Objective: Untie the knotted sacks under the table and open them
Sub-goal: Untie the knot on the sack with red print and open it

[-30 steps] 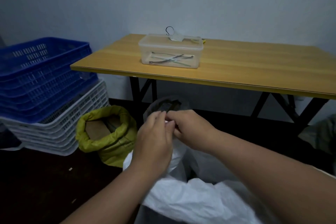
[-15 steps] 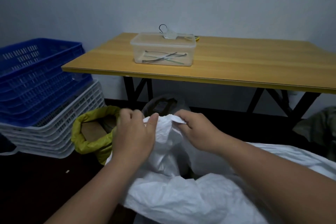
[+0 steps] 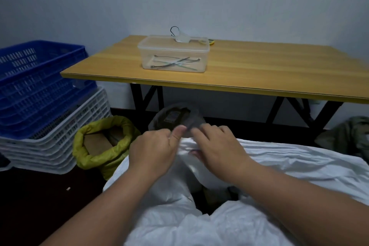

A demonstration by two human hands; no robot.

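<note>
The head view looked forward and down at a white sack [image 3: 229,223] bunched on the floor in front of a wooden desk [image 3: 259,70]. Both hands met at the sack's gathered top edge, just in front of the desk's near edge. The left hand [image 3: 153,152] gripped a fold of the white fabric, fingers curled and thumb raised. The right hand [image 3: 217,146] pinched the same edge from the other side, its fingertips blurred. A dark gap showed in the sack's mouth below the hands; what lay inside could not be made out.

Under the desk, just beyond the hands, stood a grey sack [image 3: 177,116] with its mouth open. A dark item with a small label showed inside it, but the writing was too small to read. To the left of the desk's legs, a yellow-green sack [image 3: 103,154] stood with its rim rolled down around brown cardboard.

On the desk sat a clear plastic box [image 3: 173,54] holding thin cable ties, with a black hook rising behind its lid. Left of the desk, blue crates [image 3: 40,86] were stacked on white crates [image 3: 65,146], cut off by the frame's edge. At the far right, beside the desk's legs, a dull green bundle [image 3: 351,138] was partly cut off and unclear.
</note>
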